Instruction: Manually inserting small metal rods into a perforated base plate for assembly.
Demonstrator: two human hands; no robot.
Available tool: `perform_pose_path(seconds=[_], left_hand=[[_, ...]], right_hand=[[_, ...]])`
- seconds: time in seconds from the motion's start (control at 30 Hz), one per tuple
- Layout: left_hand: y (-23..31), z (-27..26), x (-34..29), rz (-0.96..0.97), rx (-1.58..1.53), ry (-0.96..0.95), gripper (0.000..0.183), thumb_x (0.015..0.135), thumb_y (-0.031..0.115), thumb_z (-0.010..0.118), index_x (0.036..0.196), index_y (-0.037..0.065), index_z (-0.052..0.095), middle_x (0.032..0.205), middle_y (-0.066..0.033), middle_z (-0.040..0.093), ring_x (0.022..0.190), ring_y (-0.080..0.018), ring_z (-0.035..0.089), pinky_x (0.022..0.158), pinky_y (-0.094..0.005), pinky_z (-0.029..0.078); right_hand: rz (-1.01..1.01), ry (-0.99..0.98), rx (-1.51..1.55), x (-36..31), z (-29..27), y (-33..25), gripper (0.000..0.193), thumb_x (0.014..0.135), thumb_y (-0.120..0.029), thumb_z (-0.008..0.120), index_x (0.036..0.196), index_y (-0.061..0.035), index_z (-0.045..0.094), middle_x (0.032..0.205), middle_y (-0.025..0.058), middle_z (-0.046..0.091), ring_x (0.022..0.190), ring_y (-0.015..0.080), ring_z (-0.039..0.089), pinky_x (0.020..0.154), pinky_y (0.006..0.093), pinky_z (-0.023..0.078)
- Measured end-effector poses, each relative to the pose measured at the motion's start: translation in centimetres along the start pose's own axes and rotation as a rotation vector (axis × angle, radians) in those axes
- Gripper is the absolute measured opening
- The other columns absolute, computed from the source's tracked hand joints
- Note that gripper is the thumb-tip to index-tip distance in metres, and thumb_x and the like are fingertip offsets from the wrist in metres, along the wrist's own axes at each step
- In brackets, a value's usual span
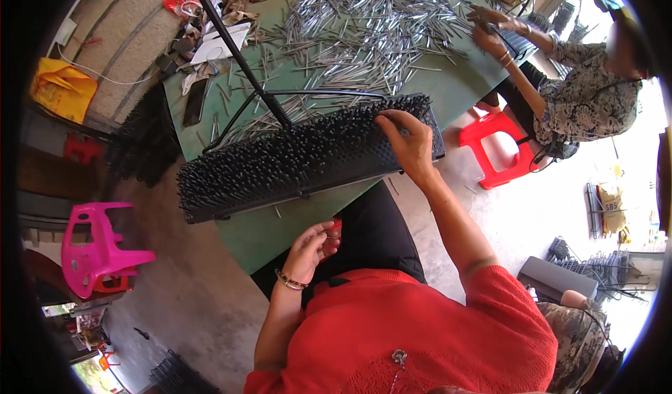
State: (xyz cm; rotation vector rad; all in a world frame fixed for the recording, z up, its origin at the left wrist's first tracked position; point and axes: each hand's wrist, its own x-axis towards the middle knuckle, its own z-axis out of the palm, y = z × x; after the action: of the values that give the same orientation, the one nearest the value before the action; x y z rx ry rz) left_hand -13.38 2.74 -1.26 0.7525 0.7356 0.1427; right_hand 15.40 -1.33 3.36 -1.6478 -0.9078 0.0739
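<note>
A long black block [294, 157] with dense rows of short upright black pegs lies tilted across the near side of the green table, its exact kind unclear. A black handle [231, 47] with two side braces joins its far edge. My right hand [411, 144] is at the block's right end, thumb and fingertips pinched at the pegs; whatever they pinch is too small to make out. Below the block, near my lap, my left hand [308, 252] is raised with curled fingers and the thumb against them. Anything inside it is hidden.
Loose thin metal strips [378, 26] cover the far part of the green table [262, 236]. A dark phone [196, 102] lies at its left edge. Across the right corner, a co-worker's hands [490, 30] handle something dark. Red [498, 170] and pink [91, 250] plastic stools stand on either side.
</note>
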Motion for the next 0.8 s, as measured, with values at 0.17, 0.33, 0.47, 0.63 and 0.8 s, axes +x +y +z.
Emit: perform_pose_path(seconds=[0.17, 0.33, 0.47, 0.63, 0.8], left_hand=[[0.5, -0.5, -0.3, -0.014, 0.028, 0.004, 0.030, 0.093, 0.015, 0.048, 0.120, 0.003, 0.051, 0.105, -0.0064, 0.059, 0.091, -0.0144, 0.059, 0.079, -0.0279, 0.050], [1.1, -0.8, -0.4, -0.030, 0.052, -0.006, 0.030, 0.093, 0.015, 0.049, 0.120, 0.004, 0.051, 0.105, -0.0061, 0.059, 0.092, -0.0145, 0.059, 0.080, -0.0283, 0.049], [1.0, -0.3, -0.4, -0.035, 0.067, -0.031, 0.030, 0.093, 0.015, 0.049, 0.121, 0.004, 0.051, 0.105, -0.0063, 0.059, 0.093, -0.0148, 0.058, 0.080, -0.0287, 0.049], [1.1, -0.3, -0.8, -0.036, 0.090, -0.036, 0.030, 0.093, 0.015, 0.049, 0.121, 0.004, 0.051, 0.106, -0.0063, 0.059, 0.093, -0.0151, 0.058, 0.080, -0.0288, 0.049], [2.8, 0.1, -1.8, -0.002, 0.128, -0.081, 0.030, 0.094, 0.013, 0.047, 0.122, 0.003, 0.050, 0.108, -0.0065, 0.057, 0.094, -0.0150, 0.058, 0.081, -0.0285, 0.048]], right_hand=[[-0.018, 0.025, -0.030, -0.3, -0.1, -0.3, 0.015, 0.081, -0.008, 0.068, 0.093, 0.0002, 0.067, 0.084, 0.0114, 0.068, 0.072, 0.0166, 0.064, 0.068, 0.0268, 0.049], [-0.047, 0.024, -0.098, -0.3, 0.0, -0.6, 0.018, 0.079, -0.008, 0.069, 0.095, -0.0008, 0.067, 0.085, 0.0123, 0.068, 0.073, 0.0190, 0.065, 0.068, 0.0282, 0.049], [-0.050, 0.095, -0.065, -0.7, 0.4, 0.2, 0.018, 0.078, -0.008, 0.070, 0.094, -0.0012, 0.068, 0.084, 0.0127, 0.067, 0.072, 0.0199, 0.065, 0.066, 0.0290, 0.049], [-0.210, -0.029, -0.156, -0.9, 0.1, -0.2, 0.029, 0.077, -0.003, 0.069, 0.105, -0.0032, 0.065, 0.087, 0.0102, 0.068, 0.079, 0.0182, 0.064, 0.075, 0.0298, 0.047], [-0.504, -0.150, -0.428, -1.0, 0.0, 1.0, 0.029, 0.078, -0.009, 0.067, 0.107, -0.0068, 0.064, 0.100, 0.0050, 0.064, 0.092, 0.0233, 0.057, 0.079, 0.0349, 0.042]])
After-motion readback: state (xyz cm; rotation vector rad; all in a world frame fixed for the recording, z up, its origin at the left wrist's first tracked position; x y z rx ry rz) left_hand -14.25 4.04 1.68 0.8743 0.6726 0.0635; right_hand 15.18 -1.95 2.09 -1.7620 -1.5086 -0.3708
